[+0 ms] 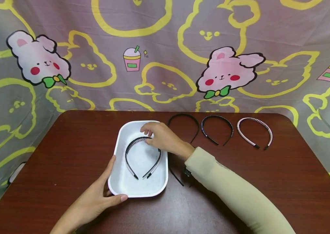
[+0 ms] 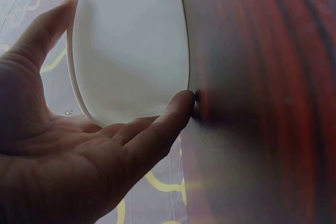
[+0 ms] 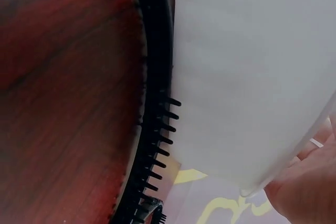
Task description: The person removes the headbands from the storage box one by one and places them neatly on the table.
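Observation:
My left hand (image 1: 97, 195) grips the near left corner of a white tray (image 1: 113, 175), thumb on the near rim and fingers along the side. In the left wrist view its fingers wrap round the tray's end. Inside the tray lie a black toothed headband (image 1: 127, 152) and pale band ends (image 1: 154, 167) close against it. My right hand (image 1: 165, 138) hangs over the tray's far right side, fingers loosely bent and apart from the thumb, which is right at the headband's top. The right wrist view shows a black headband with teeth (image 3: 157, 77) beside the tray's outer wall.
On the table (image 1: 65, 146), right of the tray, lie a thin black headband (image 1: 184, 114), a dark blue speckled headband (image 1: 204, 130) and a pink wrapped headband (image 1: 242, 136). Another black headband (image 1: 176, 177) is partly hidden under my right forearm. A patterned curtain (image 1: 165, 48) stands behind.

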Tool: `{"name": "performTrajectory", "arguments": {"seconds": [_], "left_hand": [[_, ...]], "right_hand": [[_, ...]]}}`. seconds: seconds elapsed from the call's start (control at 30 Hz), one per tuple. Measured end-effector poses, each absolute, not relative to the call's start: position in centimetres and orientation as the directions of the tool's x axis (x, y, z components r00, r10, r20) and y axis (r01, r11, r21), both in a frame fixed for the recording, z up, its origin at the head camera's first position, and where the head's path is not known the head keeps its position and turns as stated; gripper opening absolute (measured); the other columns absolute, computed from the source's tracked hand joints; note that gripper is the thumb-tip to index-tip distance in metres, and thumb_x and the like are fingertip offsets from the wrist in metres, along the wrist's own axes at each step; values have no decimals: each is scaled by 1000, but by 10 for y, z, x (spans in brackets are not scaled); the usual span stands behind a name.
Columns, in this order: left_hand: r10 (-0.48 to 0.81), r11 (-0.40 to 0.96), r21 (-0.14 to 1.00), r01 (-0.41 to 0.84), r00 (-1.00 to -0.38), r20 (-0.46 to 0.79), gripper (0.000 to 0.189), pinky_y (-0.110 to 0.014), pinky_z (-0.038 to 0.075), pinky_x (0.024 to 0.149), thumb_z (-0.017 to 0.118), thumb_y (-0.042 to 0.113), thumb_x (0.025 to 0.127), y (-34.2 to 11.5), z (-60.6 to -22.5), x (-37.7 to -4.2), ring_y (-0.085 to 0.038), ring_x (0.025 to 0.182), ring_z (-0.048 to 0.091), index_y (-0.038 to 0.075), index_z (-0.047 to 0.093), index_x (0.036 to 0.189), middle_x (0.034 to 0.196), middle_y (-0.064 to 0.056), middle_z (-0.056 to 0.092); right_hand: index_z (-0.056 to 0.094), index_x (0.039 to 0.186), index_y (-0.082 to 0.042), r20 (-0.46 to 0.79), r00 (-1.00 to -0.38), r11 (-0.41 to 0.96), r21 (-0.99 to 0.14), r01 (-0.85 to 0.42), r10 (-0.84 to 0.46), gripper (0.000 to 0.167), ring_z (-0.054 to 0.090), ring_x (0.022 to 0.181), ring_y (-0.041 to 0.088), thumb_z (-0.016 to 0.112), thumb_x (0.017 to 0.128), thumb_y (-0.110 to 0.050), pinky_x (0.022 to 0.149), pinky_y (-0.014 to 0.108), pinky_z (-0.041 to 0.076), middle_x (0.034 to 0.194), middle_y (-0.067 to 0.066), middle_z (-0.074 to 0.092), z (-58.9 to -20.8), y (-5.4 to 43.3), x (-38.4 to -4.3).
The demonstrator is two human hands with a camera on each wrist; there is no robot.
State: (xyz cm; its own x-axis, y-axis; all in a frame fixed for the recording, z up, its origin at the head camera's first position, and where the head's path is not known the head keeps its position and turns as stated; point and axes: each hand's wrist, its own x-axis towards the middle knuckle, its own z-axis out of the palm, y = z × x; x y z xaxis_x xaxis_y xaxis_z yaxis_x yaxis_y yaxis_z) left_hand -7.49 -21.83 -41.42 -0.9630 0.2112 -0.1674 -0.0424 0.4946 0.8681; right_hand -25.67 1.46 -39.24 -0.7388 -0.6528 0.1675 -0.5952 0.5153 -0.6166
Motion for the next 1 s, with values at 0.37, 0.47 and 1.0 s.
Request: {"name": "performTrajectory", "arguments": {"seconds": [0.37, 0.47, 1.0], "left_hand": [[208, 517, 856, -29, -965, -159, 121, -12, 48, 94, 87, 34, 87, -219, -414, -75, -28, 135, 52, 34, -2, 169, 176, -19, 7], [211, 511, 859, -30, -964, -160, 121, -13, 49, 93, 87, 34, 87, -219, -414, -75, -23, 133, 54, 34, -2, 169, 176, -19, 7], [218, 512, 859, -22, -964, -154, 121, -11, 47, 95, 86, 34, 87, -220, -415, -75, -26, 137, 52, 34, -2, 169, 176, -19, 7]], "right_hand": [[72, 125, -4, 132, -742, 554, -583, -594, -657, 32, 68, 100, 22, 76, 93, -5, 87, 33, 53, 104, 9, 75, -397, 7, -265], [73, 126, -8, 112, -758, 583, -571, -578, -643, 33, 68, 101, 21, 76, 94, -7, 86, 34, 53, 106, 7, 75, -398, 5, -266], [72, 129, -14, 60, -773, 661, -479, -577, -631, 34, 68, 109, 18, 77, 96, -14, 93, 41, 54, 116, 2, 76, -399, -2, -268]]}}
